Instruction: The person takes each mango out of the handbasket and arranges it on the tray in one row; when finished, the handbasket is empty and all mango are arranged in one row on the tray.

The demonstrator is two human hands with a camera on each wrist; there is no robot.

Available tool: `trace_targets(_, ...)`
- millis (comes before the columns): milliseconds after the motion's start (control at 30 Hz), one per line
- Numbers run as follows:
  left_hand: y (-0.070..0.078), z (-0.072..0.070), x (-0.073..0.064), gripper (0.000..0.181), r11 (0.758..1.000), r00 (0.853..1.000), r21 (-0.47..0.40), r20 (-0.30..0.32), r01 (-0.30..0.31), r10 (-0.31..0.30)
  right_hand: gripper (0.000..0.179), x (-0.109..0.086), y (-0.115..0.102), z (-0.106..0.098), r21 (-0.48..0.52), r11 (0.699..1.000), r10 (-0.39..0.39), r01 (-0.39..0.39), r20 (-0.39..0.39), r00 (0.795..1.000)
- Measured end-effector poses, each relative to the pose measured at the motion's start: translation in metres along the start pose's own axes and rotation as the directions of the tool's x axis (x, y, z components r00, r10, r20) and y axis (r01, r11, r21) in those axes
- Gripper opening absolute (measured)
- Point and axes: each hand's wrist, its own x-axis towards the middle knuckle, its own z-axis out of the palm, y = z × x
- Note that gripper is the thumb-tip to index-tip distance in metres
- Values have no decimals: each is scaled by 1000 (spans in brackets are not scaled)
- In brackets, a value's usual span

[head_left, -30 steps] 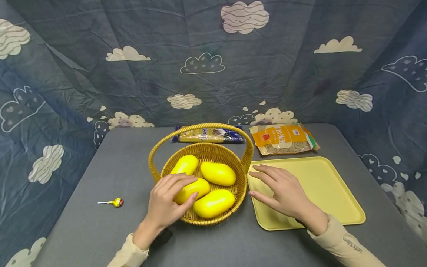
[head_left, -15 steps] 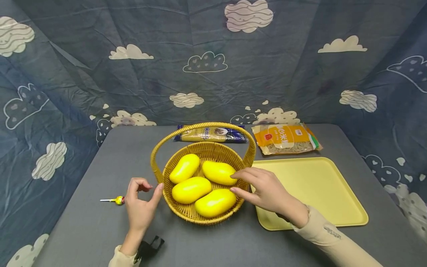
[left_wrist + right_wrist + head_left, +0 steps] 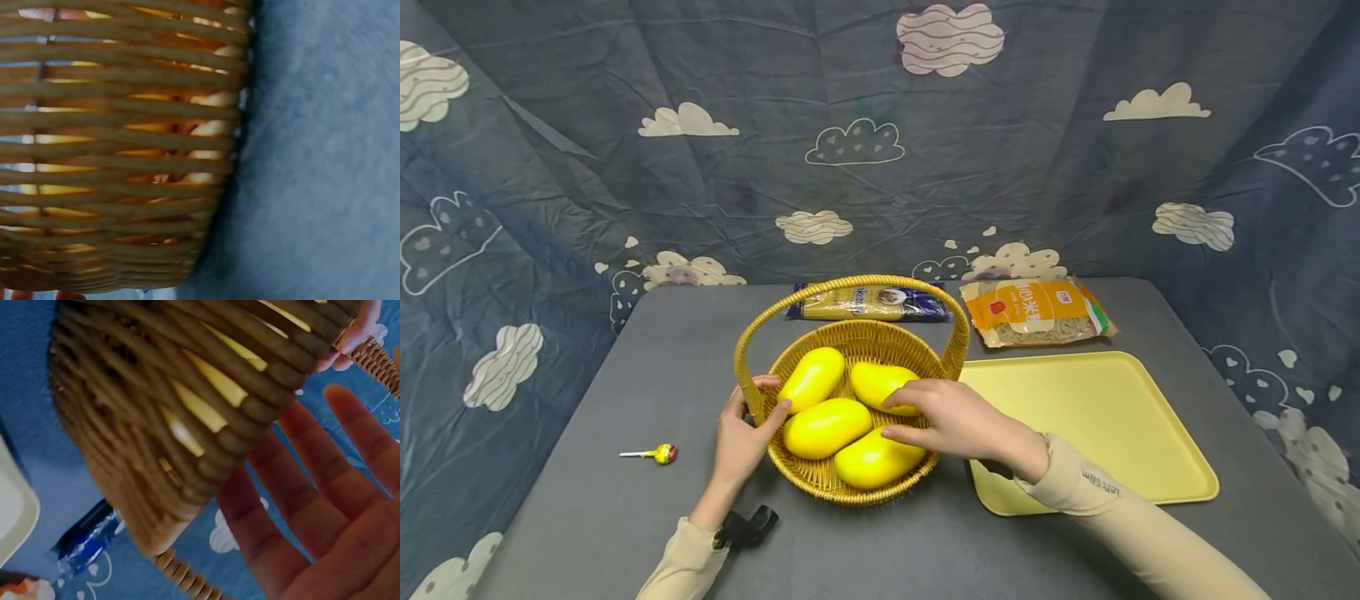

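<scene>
Several yellow mangoes [image 3: 827, 428] lie in a woven basket [image 3: 865, 333] with a tall arched handle. At the basket's left side, my left hand [image 3: 741, 442] grips the rim by the handle's foot, thumb on the inner side and fingers around the outside. My right hand [image 3: 958, 421] reaches in over the right rim. Its extended fingers are above the two right-hand mangoes, one of them the far-right mango [image 3: 871, 380]. The basket wall [image 3: 112, 144] fills much of the left wrist view. In the right wrist view, straight right fingers [image 3: 281, 494] pass over the rim.
A yellow tray [image 3: 1097, 417] lies to the right of the basket. Behind are a blue-and-gold packet [image 3: 872, 307] and an orange food bag [image 3: 1037, 310]. A lollipop [image 3: 662, 454] lies at the left. Cloud-patterned cloth [image 3: 1037, 192] encloses the table's back and sides.
My left hand has left its place over the mangoes, swung out left and taken hold of the basket's left rim. My right hand has moved left from the tray to over the mangoes.
</scene>
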Motion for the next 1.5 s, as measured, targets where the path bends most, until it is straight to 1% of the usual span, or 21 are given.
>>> trace_targets(100, -7, 1, 1, 24, 998, 1000, -63, 16, -5, 6, 45, 7, -1, 0, -8, 1000, 8, -7, 83, 997)
trace_targets(167, -10, 1, 2, 22, 996, 1000, -86, 5, -22, 22, 45, 11, -1, 0, -11, 1000, 9, -8, 126, 992)
trace_targets(267, -15, 2, 2, 18, 992, 999, -113, -3, -53, 53, 46, 15, 0, 1, -21, 1000, 11, -7, 173, 985)
trace_targets(333, -17, 2, 1, 17, 990, 998, -125, -2, -60, 61, 46, 17, 0, 1, -26, 1000, 12, -7, 196, 980)
trace_targets(633, -18, 5, -3, 16, 987, 1000, -161, 15, -25, 27, 45, 25, 4, 2, -26, 1000, 18, -11, 302, 953)
trace_targets(733, -19, 5, -3, 16, 985, 1000, -173, 17, -18, 21, 46, 30, 6, 1, -34, 999, 37, -27, 347, 937)
trace_targets(800, -20, 6, -2, 16, 984, 1000, -179, 16, -23, 27, 45, 32, 8, 1, -50, 998, 64, -48, 385, 921)
trace_targets(1000, -42, 7, -4, 17, 977, 1000, -212, 0, -25, 25, 39, 35, 12, 3, -60, 991, 131, -116, 491, 861)
trace_targets(1067, -48, 6, -5, 17, 977, 1000, -211, -4, -29, 29, 40, 36, 12, 4, -33, 989, 138, -141, 512, 848)
trace_targets(1133, -49, 6, -4, 17, 977, 999, -210, -6, -33, 32, 45, 36, 13, 6, 2, 986, 140, -166, 524, 840)
trace_targets(1200, -49, 5, -4, 17, 978, 999, -207, -6, -37, 37, 51, 35, 13, 8, 36, 982, 138, -184, 528, 838)
trace_targets(1267, -47, 5, -4, 17, 978, 999, -204, -4, -38, 38, 56, 35, 14, 12, 65, 980, 127, -187, 521, 844)
trace_targets(1500, -21, 5, -3, 17, 983, 1000, -183, 12, -20, 22, 49, 33, 17, 19, 152, 973, 83, -172, 468, 880)
